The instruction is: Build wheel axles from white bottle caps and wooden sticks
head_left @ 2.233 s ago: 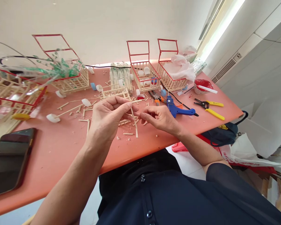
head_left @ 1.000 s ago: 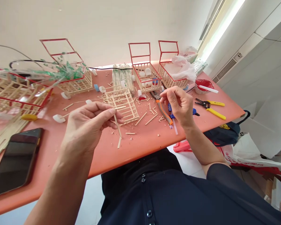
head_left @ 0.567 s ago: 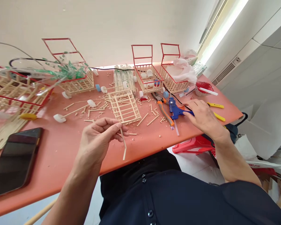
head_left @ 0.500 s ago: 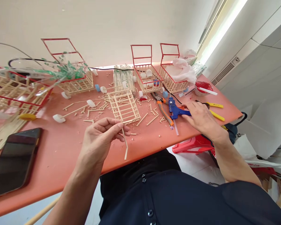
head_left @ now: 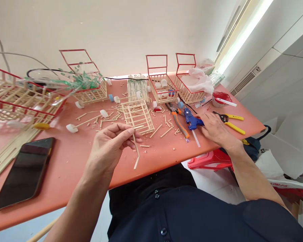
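My left hand pinches a thin bent wooden stick between thumb and fingers, its kinked end pointing down over the table's front edge. Just behind those fingertips lies a small ladder-like wooden frame. At the right, my right hand is closed around the handle of a blue hot glue gun, which lies low on the table; the fingers hide part of the handle. A clear glue stick pokes out of the gun's back. Pliers with orange-grey handles lie left of the gun.
Small wooden carts with red rims stand along the wall. Beside my right hand are yellow-handled wire strippers and a cup of red paint. A phone and long wooden strips lie left. Cut stick pieces litter the table.
The view has shifted slightly, so the table's things sit farther right and lower. The glue gun has turned a little under my right hand. My left hand keeps its pinch on the stick.
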